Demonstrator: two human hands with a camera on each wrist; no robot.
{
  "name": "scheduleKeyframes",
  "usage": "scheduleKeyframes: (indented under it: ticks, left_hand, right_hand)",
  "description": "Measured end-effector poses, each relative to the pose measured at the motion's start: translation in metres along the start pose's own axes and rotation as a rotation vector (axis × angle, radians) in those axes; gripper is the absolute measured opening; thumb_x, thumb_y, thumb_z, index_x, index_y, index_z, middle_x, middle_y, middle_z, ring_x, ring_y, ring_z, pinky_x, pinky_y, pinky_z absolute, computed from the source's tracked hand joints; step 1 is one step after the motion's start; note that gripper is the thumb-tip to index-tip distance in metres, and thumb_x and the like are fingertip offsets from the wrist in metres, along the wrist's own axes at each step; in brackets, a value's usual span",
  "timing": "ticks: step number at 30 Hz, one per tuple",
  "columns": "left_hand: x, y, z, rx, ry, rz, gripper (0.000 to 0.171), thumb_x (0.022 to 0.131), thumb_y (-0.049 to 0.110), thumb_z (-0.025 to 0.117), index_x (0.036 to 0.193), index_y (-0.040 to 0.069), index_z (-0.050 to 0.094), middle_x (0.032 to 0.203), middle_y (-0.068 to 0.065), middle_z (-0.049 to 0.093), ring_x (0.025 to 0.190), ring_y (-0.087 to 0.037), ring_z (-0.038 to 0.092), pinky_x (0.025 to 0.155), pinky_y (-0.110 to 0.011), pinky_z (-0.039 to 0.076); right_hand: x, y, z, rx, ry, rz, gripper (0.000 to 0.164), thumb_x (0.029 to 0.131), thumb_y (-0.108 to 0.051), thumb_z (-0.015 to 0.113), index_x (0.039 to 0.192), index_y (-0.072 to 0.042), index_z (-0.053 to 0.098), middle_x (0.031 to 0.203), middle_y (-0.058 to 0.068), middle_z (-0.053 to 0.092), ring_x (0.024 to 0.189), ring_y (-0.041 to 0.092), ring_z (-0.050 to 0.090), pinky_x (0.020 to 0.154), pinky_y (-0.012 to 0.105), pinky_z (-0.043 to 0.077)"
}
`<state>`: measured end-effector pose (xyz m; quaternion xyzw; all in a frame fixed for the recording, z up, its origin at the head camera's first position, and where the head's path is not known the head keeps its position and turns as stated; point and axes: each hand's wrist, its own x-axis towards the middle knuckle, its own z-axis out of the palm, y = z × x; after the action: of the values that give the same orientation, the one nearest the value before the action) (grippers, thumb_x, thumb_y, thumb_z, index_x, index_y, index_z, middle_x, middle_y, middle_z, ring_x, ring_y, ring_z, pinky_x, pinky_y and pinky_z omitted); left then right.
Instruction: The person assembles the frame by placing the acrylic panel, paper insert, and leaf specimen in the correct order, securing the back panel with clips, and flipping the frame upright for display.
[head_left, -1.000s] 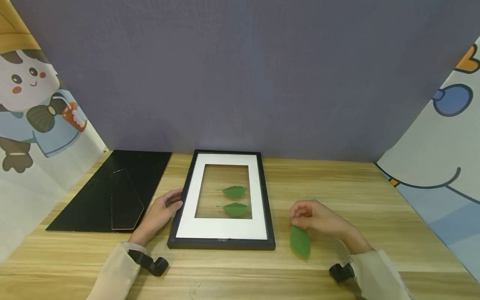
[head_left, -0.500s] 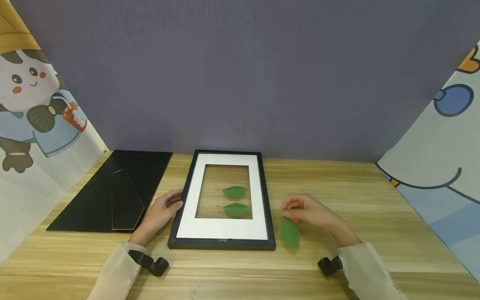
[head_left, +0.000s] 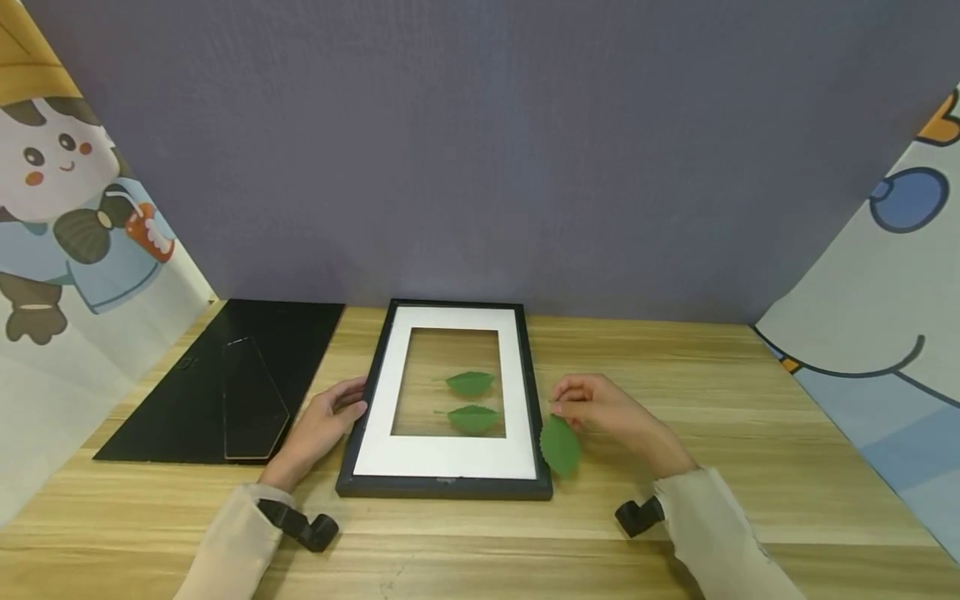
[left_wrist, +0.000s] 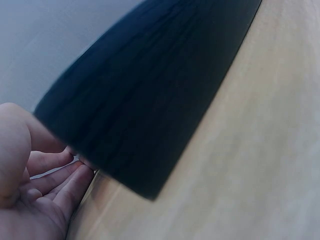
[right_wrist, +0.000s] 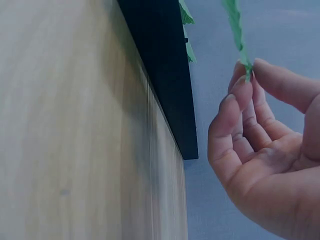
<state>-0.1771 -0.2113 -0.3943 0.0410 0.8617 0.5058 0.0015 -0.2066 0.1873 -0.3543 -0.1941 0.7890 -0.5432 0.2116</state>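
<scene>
A black picture frame with a white mat lies flat on the wooden table. Two green leaves lie inside the mat's opening, one above the other. My left hand rests against the frame's left side, its fingertips touching the edge; the left wrist view shows the same hand beside the black side wall. With thumb and fingertips, my right hand pinches a third leaf by its end, near the frame's right edge. In the right wrist view that leaf stands up from the pinch, above the tabletop.
A black backing board with a fold-out stand lies on the table to the left. Behind the table rises a grey panel. Printed cartoon panels flank both sides.
My right hand has moved left and slightly away from me, carrying the pinched leaf to the frame's right edge. The left hand and frame have stayed in place.
</scene>
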Motion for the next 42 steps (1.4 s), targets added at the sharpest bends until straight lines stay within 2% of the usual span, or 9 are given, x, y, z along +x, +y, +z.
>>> scheduleKeyframes:
  ticks: [7,13,16,22,28,36,42]
  left_hand:
    - [-0.001,0.002,0.001,0.008,-0.007,-0.014,0.047,0.097,0.007,0.049,0.141,-0.005,0.04,0.138,-0.027,0.047,0.128,-0.041,0.046,0.107,-0.051,0.038]
    - [0.0,0.001,0.001,0.004,-0.002,-0.014,0.047,0.097,0.007,0.049,0.141,-0.005,0.04,0.138,-0.028,0.047,0.129,-0.041,0.046,0.107,-0.051,0.038]
    - [-0.001,0.001,0.001,0.002,-0.002,-0.015,0.047,0.097,0.008,0.049,0.141,-0.005,0.04,0.138,-0.028,0.047,0.128,-0.041,0.046,0.107,-0.051,0.038]
    - [-0.001,0.002,0.001,-0.004,-0.01,-0.013,0.047,0.097,0.008,0.05,0.141,-0.005,0.039,0.138,-0.028,0.047,0.129,-0.041,0.045,0.108,-0.05,0.038]
    - [0.0,0.0,0.001,-0.007,-0.006,-0.007,0.046,0.097,0.008,0.05,0.14,-0.006,0.04,0.138,-0.028,0.047,0.128,-0.04,0.046,0.107,-0.05,0.039]
    - [0.001,-0.002,0.001,-0.002,-0.006,-0.011,0.047,0.097,0.008,0.05,0.141,-0.005,0.04,0.138,-0.027,0.047,0.129,-0.041,0.045,0.107,-0.051,0.038]
    - [0.0,-0.001,0.0,0.004,-0.012,-0.009,0.047,0.097,0.009,0.049,0.141,-0.005,0.039,0.139,-0.028,0.046,0.129,-0.041,0.045,0.108,-0.051,0.038]
  right_hand:
    - [0.01,-0.005,0.004,0.018,0.025,0.026,0.024,0.093,-0.009,0.058,0.105,0.011,0.053,0.073,-0.005,0.06,0.063,0.01,0.049,0.059,0.023,0.043]
    - [0.018,-0.009,0.006,0.025,0.03,0.003,0.023,0.092,-0.007,0.059,0.104,0.012,0.054,0.073,-0.006,0.059,0.062,0.009,0.047,0.058,0.023,0.041]
    - [0.022,-0.012,0.007,0.037,0.033,0.005,0.026,0.092,-0.007,0.059,0.106,0.014,0.053,0.075,-0.006,0.061,0.062,0.009,0.048,0.059,0.023,0.042]
    - [0.03,-0.016,0.01,0.05,0.046,0.019,0.022,0.091,-0.007,0.06,0.106,0.009,0.056,0.076,-0.007,0.064,0.064,0.009,0.05,0.061,0.023,0.043]
    - [0.036,-0.024,0.016,0.066,0.051,0.008,0.03,0.091,-0.006,0.059,0.111,0.014,0.052,0.076,-0.006,0.062,0.064,0.008,0.049,0.061,0.023,0.044]
    - [0.047,-0.034,0.021,0.055,0.096,0.034,0.024,0.091,-0.006,0.059,0.109,0.009,0.055,0.079,-0.006,0.065,0.067,0.008,0.055,0.065,0.025,0.05]
    - [0.056,-0.039,0.025,0.051,0.119,0.019,0.025,0.091,-0.005,0.06,0.109,0.011,0.055,0.078,-0.005,0.065,0.066,0.01,0.053,0.066,0.026,0.049]
